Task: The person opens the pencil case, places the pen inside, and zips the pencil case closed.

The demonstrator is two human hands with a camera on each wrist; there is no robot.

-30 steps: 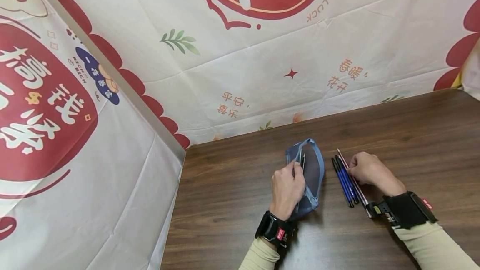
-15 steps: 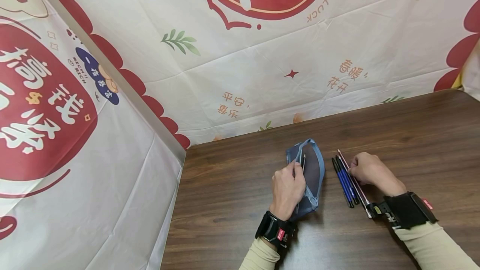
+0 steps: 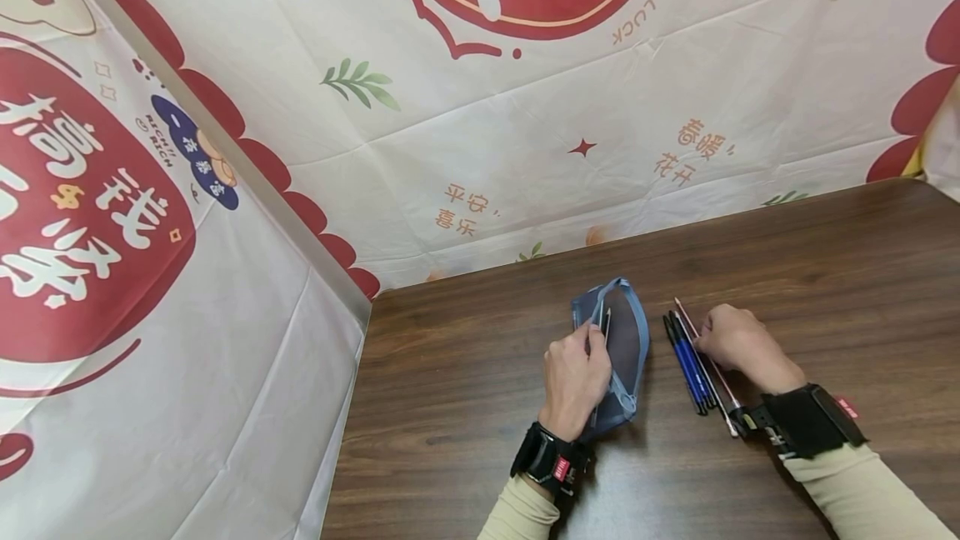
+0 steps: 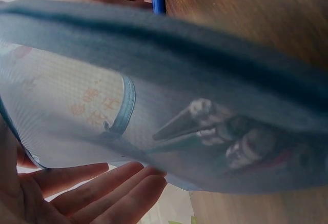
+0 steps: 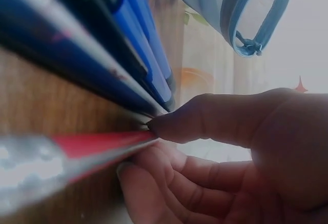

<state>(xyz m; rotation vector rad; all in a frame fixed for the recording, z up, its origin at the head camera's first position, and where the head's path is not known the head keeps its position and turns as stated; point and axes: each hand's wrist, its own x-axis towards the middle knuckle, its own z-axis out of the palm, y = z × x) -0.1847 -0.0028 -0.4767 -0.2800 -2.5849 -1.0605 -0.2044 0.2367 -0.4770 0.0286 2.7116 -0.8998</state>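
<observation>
My left hand (image 3: 576, 377) grips the near side of a blue-grey mesh pencil case (image 3: 628, 340), its zipped mouth open. Inside, several pencils with metal-capped ends (image 4: 243, 152) show through the mesh in the left wrist view. To the right of the case, my right hand (image 3: 746, 348) pinches a red pencil (image 5: 97, 144) between thumb and fingertips, low over the table. Beside that pencil lies a pale, patterned pencil (image 5: 66, 37), a narrow gap between the two. Blue pens with black ends (image 3: 686, 365) lie to its left, side by side.
The dark wood table (image 3: 435, 407) carries the case and pens. A white printed cloth (image 3: 465, 140) hangs along its far edge, and another cloth-covered panel (image 3: 255, 340) stands at the left. Each wrist wears a black strap with a camera.
My right hand has shifted slightly, and a gap has opened between the red pencil and the pale pencil, which now lies nearer the blue pens. My left hand and the pencil case have stayed still.
</observation>
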